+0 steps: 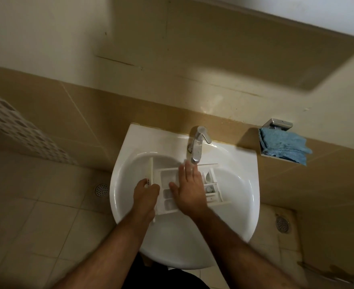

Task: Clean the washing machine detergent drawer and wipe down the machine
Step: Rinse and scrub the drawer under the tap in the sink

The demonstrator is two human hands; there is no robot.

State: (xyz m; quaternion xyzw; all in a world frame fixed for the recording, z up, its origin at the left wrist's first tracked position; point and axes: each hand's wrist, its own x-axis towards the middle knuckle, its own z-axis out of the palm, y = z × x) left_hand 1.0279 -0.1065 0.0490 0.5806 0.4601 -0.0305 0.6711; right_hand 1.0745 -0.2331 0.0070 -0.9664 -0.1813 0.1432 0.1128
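The white detergent drawer (210, 189) lies across the basin of a white sink (240, 184), its front panel at the left and its compartments facing up. My left hand (146, 195) grips the drawer's front panel end. Over the middle compartments my right hand (189, 187) lies flat with the fingers straight, the fingertips just under the spout of the chrome tap (197, 146). Whether water is running I cannot tell. The washing machine is not in view.
A blue cloth (282, 147) sits on a metal wall holder right of the sink. Beige tiled wall behind. Floor drains show on the tiled floor at left (101, 190) and right (283, 224). A patterned curtain or cloth (19, 130) hangs at far left.
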